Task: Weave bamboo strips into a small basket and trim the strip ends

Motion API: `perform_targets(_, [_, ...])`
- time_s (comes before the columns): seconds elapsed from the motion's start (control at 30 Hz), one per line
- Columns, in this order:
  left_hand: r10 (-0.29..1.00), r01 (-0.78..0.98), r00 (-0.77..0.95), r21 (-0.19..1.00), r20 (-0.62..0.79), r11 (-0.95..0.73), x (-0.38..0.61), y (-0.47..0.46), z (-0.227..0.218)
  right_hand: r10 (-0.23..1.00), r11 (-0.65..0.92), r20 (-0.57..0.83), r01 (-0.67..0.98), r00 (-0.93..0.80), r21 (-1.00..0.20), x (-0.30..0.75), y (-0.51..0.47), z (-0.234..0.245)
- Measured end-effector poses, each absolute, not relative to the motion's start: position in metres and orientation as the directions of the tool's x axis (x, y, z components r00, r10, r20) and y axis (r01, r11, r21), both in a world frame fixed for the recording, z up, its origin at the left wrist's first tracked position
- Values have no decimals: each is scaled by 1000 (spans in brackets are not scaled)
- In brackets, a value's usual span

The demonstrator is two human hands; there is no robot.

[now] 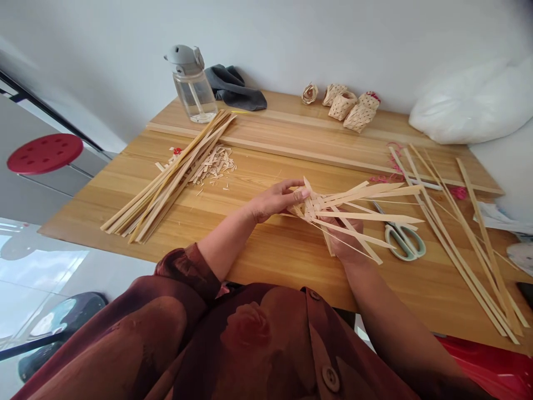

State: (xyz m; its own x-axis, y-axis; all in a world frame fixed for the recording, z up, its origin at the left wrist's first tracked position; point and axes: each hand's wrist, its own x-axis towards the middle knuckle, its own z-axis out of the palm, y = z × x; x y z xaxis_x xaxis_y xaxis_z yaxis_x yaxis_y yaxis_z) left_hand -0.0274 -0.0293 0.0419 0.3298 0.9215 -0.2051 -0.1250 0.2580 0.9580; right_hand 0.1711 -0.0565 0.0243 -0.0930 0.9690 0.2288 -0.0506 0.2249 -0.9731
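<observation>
Between my two hands is a partly woven piece of flat bamboo strips (312, 208), its loose strip ends fanning out to the right. My left hand (280, 199) pinches the woven part from the left, thumb on top. From below and to the right, my right hand (347, 233) grips the same piece, with its fingers partly hidden behind the strips. Just right of my right hand, a pair of scissors (403, 240) with pale green handles lies on the table, its blades partly under the strip ends.
Bundled strips (175, 178) lie at the left beside a heap of cut scraps (216, 164). More long strips (462, 244) spread at the right. Behind stand a water bottle (194, 91), a dark cloth (237, 89), several small woven baskets (343, 105) and a white plastic bag (470, 105).
</observation>
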Motion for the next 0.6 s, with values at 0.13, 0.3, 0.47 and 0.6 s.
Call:
perform_targets(0.13, [902,-217,370,924,-222,316,-22,-30,39,957,281,285,-94,-44,-955,174,-55,18])
perform_targets(0.3, [946,-306,241,908,-218,287,-25,-21,40,947,320,311,-137,78,-938,190,-46,12])
perform_targets(0.47, [944,-307,248,906,-220,291,-29,-17,37,866,424,273,-326,419,-845,211,-33,22])
perform_targets(0.6, [935,-319,289,901,-205,296,-29,-18,34,851,450,262,-375,455,-810,220,-31,30])
